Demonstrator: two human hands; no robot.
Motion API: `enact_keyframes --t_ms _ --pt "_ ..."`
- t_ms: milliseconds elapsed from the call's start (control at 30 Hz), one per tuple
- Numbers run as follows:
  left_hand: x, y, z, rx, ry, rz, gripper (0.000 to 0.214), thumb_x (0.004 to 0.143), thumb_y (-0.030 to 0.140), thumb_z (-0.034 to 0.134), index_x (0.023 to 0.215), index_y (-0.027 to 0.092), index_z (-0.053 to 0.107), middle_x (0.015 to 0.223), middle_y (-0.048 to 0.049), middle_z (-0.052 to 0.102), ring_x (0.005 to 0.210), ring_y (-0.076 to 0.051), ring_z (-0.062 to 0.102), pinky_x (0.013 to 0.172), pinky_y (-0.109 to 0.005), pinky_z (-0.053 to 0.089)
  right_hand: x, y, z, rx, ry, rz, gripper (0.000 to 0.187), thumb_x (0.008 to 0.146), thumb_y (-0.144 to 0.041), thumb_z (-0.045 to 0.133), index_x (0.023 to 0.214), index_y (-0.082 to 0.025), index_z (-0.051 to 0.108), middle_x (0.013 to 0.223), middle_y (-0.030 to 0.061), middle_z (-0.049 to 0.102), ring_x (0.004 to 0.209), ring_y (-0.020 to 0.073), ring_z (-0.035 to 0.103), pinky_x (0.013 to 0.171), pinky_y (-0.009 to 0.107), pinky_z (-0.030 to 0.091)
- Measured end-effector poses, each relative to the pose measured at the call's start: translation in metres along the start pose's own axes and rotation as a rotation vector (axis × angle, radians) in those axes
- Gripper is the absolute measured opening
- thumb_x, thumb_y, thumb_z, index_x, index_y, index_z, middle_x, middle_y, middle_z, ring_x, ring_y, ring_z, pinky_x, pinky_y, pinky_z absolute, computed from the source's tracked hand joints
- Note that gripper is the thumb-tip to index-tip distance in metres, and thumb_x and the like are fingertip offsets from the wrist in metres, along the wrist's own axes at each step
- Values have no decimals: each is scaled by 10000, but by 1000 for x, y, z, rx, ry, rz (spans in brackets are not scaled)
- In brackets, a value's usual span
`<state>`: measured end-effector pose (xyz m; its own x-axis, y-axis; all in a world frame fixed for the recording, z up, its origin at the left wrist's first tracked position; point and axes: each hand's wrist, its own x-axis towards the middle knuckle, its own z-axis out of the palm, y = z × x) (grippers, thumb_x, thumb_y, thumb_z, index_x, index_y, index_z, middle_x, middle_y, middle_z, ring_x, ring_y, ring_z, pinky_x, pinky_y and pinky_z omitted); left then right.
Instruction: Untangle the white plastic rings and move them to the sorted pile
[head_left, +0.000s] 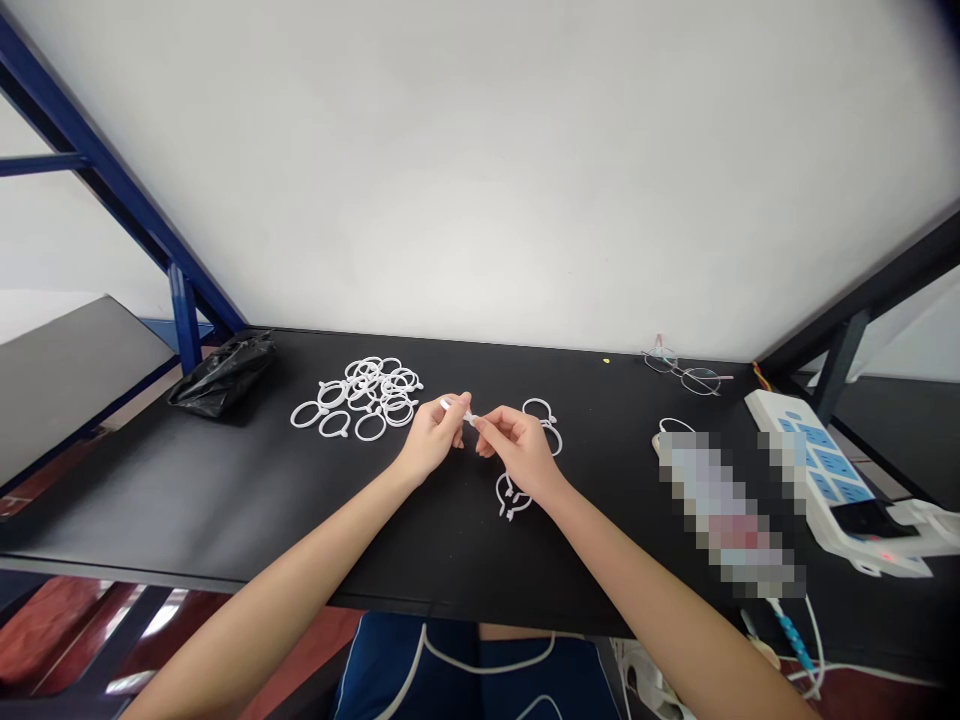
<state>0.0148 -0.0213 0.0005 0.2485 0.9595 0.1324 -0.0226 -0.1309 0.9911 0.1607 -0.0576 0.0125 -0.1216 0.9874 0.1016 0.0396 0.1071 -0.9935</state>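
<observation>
My left hand (431, 436) and my right hand (521, 450) meet above the middle of the black table (187, 500). Their fingertips pinch a small white plastic piece (459, 411), seen nearly edge-on, so its full shape is hidden. A loose pile of white plastic rings (361, 396) lies just left of my left hand. Beyond my right hand are a few white rings (545, 423) that appear linked, and a second small tangle of rings (511, 497) lies just below that hand.
Wire-framed glasses (683, 373) and a black plastic bag (223, 377) lie along the table's back edge. A pixelated object (725, 510) and a white power strip (806, 460) sit at the right. A white wall rises behind the table; blue frame bars stand at the left.
</observation>
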Motion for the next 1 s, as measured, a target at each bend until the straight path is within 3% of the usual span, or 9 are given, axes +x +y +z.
enact_keyframes --t_ms 567,733,867,1000 --pt "1 1 -5 -5 -30 -61 381 819 526 600 707 163 569 469 54 443 423 -80 436 457 -204 367 0 -5 0 18 74 10 351 787 -528 658 708 -188 616 597 5 628 526 127 577 550 272 508" --pt "-1 7 -4 35 -127 -108 393 824 526 593 692 159 550 527 38 491 451 -81 475 475 -207 400 2 -4 -2 30 116 -8 331 779 -511 670 735 -186 625 596 -2 620 513 121 572 519 258 502" --pt "-3 4 -2 134 -236 -68 441 891 546 470 692 159 537 561 16 544 422 -76 475 433 -202 368 4 -1 -4 24 104 -40 317 800 -501 646 753 -188 632 641 9 653 534 122 584 518 250 503" --pt "1 -2 -2 68 -115 -80 420 909 540 422 780 158 542 587 18 560 376 -49 395 378 -185 282 5 0 -5 30 140 -22 302 816 -480 633 795 -179 643 697 26 686 534 117 588 510 245 495"
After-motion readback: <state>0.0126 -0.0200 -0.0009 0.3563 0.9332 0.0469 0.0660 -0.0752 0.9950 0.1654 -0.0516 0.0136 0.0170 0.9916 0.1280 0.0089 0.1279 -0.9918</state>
